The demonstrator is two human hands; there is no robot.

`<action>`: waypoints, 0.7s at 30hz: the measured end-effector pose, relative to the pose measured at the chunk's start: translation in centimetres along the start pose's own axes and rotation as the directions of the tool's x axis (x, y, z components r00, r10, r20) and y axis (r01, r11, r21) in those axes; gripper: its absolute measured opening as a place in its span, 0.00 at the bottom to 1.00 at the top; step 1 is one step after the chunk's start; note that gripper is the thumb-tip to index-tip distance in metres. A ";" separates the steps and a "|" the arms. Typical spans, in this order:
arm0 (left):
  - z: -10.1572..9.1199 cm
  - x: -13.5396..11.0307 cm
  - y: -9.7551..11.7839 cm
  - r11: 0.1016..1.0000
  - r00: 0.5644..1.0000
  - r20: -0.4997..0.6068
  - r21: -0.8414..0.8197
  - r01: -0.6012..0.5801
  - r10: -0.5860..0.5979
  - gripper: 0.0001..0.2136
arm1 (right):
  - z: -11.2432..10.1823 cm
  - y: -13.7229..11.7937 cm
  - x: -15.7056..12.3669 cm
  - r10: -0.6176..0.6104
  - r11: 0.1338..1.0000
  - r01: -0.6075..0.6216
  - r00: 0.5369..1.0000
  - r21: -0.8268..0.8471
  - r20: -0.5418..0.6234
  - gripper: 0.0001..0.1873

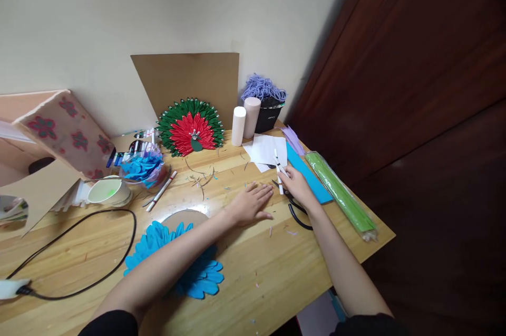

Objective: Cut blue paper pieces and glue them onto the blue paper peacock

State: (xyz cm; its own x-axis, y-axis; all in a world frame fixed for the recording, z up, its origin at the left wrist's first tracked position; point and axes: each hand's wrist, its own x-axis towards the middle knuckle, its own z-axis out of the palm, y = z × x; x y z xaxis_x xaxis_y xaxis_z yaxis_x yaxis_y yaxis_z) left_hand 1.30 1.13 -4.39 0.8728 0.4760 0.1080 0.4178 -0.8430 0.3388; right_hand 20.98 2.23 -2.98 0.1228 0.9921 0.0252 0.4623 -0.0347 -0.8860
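Observation:
My left hand (251,204) lies flat on the wooden table, fingers stretched out, holding nothing. Its forearm crosses over a round cardboard piece (185,217) covered with blue paper petals (205,280). In my right hand (296,185), the fingers are closed around white markers (280,182), apparently two. They are held at the near edge of some white paper sheets (266,149). Beneath that hand lie scissors with black handles (299,218), partly hidden by the wrist. A blue paper strip (310,175) lies just right of the hand.
A green bundle in clear wrap (340,193) lies by the table's right edge. At the back stand two white cylinders (239,126), a red-green peacock fan (197,127) and cardboard (197,77). A paper bowl (108,192), marker (162,191) and black cable (132,241) occupy the left.

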 end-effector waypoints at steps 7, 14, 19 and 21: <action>-2.0 -3.0 0.5 0.886 0.906 -0.093 0.190 0.424 -0.414 0.39 | -0.4 0.5 0.1 0.016 1.000 -0.016 1.000 0.012 -0.016 0.11; -0.3 -3.9 5.1 0.965 0.955 0.165 -0.139 -0.223 0.245 0.37 | -0.3 0.6 -0.5 0.022 0.999 -0.021 1.000 0.037 -0.014 0.09; 0.5 -2.6 4.3 0.955 0.960 -0.068 0.106 0.276 -0.270 0.45 | -1.2 0.2 -2.0 0.036 0.999 -0.033 0.998 0.040 -0.060 0.09; 0.6 -1.7 5.2 0.989 0.992 -0.027 0.079 0.125 -0.123 0.43 | -1.6 0.0 -2.6 0.041 0.999 -0.038 0.996 0.038 -0.082 0.09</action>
State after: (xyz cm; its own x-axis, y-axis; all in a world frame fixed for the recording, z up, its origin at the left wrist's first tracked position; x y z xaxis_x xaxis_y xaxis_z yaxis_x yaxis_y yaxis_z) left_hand 2.15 -4.20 -3.40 0.8076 0.5827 0.0907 0.5421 -0.7941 0.2748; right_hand 22.08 -0.54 -2.25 0.2128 0.9767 0.0269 0.4240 -0.0675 -0.9031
